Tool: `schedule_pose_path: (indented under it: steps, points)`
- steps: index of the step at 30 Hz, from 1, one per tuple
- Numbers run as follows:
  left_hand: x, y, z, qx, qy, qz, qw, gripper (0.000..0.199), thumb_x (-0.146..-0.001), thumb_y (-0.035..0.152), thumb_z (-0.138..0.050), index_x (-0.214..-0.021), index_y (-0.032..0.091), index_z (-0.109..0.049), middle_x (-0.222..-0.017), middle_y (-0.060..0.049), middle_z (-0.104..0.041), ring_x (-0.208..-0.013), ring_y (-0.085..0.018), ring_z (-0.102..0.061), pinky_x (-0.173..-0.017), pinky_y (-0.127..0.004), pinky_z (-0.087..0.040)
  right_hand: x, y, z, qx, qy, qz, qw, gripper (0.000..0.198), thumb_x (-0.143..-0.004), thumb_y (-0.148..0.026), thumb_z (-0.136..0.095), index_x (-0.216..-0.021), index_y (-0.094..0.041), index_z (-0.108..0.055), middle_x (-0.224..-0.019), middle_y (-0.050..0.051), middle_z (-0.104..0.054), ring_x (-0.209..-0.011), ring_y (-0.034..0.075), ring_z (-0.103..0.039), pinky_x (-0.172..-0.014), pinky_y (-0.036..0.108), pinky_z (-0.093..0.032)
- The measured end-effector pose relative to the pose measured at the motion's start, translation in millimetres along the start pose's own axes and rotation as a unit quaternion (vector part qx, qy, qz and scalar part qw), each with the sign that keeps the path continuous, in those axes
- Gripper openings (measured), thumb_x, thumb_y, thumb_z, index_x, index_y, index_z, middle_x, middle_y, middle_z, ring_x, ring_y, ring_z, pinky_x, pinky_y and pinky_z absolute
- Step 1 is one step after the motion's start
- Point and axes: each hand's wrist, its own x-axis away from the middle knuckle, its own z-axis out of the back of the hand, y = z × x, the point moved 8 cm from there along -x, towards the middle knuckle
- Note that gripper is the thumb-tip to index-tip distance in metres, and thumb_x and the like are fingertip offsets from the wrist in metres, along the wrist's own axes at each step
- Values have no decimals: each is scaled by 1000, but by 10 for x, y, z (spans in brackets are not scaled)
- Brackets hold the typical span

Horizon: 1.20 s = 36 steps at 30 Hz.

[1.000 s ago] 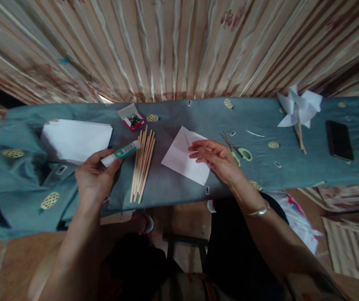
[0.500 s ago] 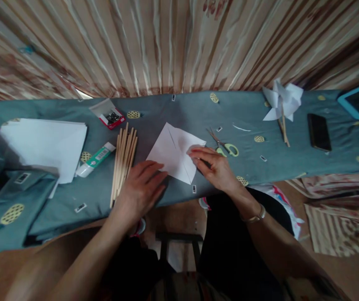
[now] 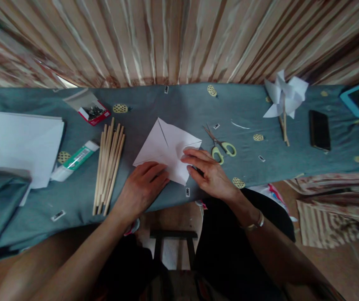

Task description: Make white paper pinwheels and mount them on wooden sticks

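pressing flat on the white paper square [image 3: 166, 150], both hands lie open, neither grip closed on anything: the left hand [image 3: 143, 186] covers its near corner, the right hand [image 3: 209, 173] its right edge. the paper sits mid-desk [image 3: 179, 104] between the wooden sticks [image 3: 108, 165] and the scissors [image 3: 221, 146]; a glue stick [image 3: 74, 161] lies left.

Long table draped in a blue-grey cloth [image 3: 179, 104] dotted with yellow ovals. Behind it, a striped pink-and-brown curtain [image 3: 166, 37] falling in folds across the whole back. Below, brownish floor [image 3: 173, 217], a dark stool [image 3: 173, 238], striped fabric [image 3: 326, 221] bunched at right.
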Motion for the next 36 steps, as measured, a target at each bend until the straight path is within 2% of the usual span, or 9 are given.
schedule_pose_path:
  steps: [7, 13, 20, 26, 36]
  points:
    - [-9, -120, 9, 85, 42, 57, 994, 12, -93, 14, -57, -94, 13, -69, -98, -10, -74, -90, -21, -65, -82, -38, -58, -8, 6, -32, -84, -11, -50, 995, 33, -83, -12, -61, -113, -26, -66, -146, 7, -53, -138, 22, -47, -117, 48, -37]
    - [-36, -158, 9, 108, 50, 88, 989, 12, -93, 16, -57, -90, 15, -69, -94, -8, -73, -87, -20, -65, -80, -36, -57, -118, -12, -105, -149, 38, -86, 984, 4, -85, -24, -69, -88, -25, -68, -143, 6, -56, -136, 24, -49, -115, 48, -38]
    - [34, -171, -2, 120, 56, 126, 983, 20, -95, 22, -57, -111, 17, -67, -100, -9, -73, -89, -20, -67, -79, -36, -57, -152, -21, -146, -96, 84, -92, 988, 5, -84, -20, -67, -81, -24, -67, -136, 7, -61, -129, 25, -55, -110, 49, -42]
    - [-4, -152, 22, 115, 58, 116, 985, 17, -95, 21, -56, -103, 16, -70, -97, -9, -73, -86, -20, -68, -77, -34, -58, -173, -28, -147, -73, 100, -103, 987, 7, -84, -19, -67, -79, -23, -67, -133, 8, -63, -127, 25, -56, -109, 48, -44]
    - [-8, -194, -6, 105, 51, 138, 984, 18, -96, 20, -54, -103, 18, -70, -95, -8, -72, -85, -18, -69, -76, -30, -59, -198, -18, -147, -63, 115, -111, 985, 8, -83, -20, -67, -77, -24, -67, -130, 7, -65, -122, 25, -58, -106, 49, -46]
